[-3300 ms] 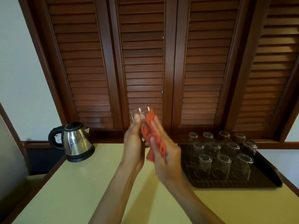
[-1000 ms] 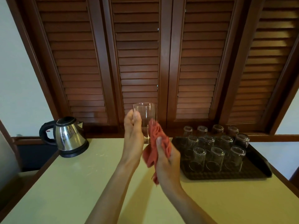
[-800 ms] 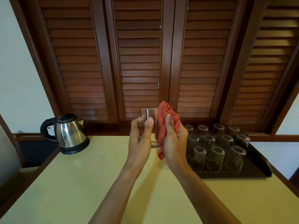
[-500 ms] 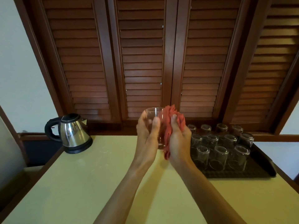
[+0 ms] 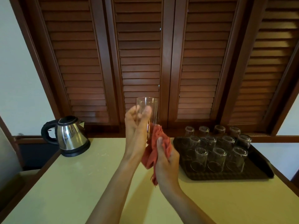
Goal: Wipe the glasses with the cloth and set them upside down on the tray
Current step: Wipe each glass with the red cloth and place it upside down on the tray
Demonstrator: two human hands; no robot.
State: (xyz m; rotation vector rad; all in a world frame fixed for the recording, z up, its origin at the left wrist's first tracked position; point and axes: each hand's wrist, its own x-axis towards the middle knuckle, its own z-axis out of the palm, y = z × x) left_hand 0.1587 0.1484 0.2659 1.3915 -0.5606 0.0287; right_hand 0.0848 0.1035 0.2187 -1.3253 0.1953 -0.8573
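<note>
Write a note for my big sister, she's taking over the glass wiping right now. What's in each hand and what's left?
Left hand: holds the glass up above the table.
Right hand: grips the red cloth at the glass's lower end.
Done: eleven glasses sit upside down on the tray, to the right.
Left: finish wiping this glass, flip it, and set it on the tray.

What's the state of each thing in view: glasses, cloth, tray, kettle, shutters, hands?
Clear drinking glass: held up in the air, upright.
Left hand: grips the glass.
Red cloth: bunched, touching the glass's lower part.
Right hand: grips the cloth.
Eleven clear glasses: upside down on the tray.
Dark tray: on the table.
Steel kettle: lid shut.
Wooden louvred shutters: shut.
</note>
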